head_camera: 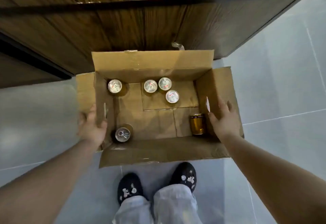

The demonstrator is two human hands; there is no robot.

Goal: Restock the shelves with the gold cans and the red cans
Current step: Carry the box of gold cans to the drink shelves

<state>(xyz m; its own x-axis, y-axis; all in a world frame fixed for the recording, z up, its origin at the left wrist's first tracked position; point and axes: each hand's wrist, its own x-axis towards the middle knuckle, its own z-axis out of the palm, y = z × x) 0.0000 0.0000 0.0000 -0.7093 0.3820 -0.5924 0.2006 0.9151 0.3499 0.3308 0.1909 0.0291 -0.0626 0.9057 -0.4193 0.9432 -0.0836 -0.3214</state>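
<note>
An open cardboard box stands on the floor in front of my feet. Several upright cans sit inside, seen from the top: one at the back left, three clustered at the back middle, one at the front left. A gold can lies on its side at the front right corner. My left hand grips the box's left wall and flap. My right hand rests flat against the right wall and flap, fingers spread. No red can is visible.
A dark wooden cabinet rises just behind the box. Pale grey floor tiles spread left and right. My black shoes and light trousers stand close to the box's near flap.
</note>
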